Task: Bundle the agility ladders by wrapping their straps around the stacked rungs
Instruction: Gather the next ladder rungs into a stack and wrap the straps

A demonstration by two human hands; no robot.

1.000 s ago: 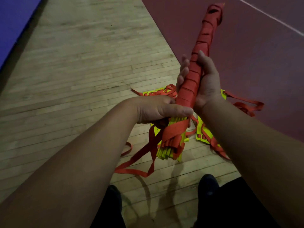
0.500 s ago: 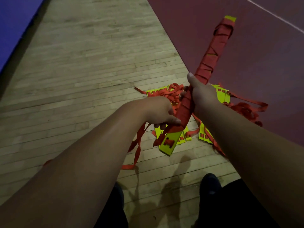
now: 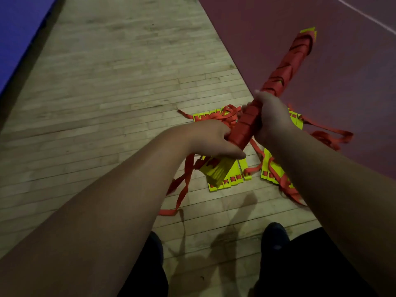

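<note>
The bundle (image 3: pixel 285 67) slanted from frame centre to upper right, above loose ladders (image 3: pixel 233 179) lying on the floor (image 3: pixel 107 103), shoes (image 3: pixel 275 236) at bottom centre

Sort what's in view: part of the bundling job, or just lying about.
Job: wrapped bundle, left hand, right hand, hanging strap tail, unwrapped ladders on floor.
Lying about: red flooring, blue flooring, white line.

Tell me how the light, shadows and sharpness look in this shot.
Head view: dim, warm light with no glare. Soft shadows fall on the wood floor near the shoes. The bundle is fairly sharp, but its yellow end below the left hand is smeared by motion blur. The wide lens bends the floorboards and makes the forearms look oversized.
</note>
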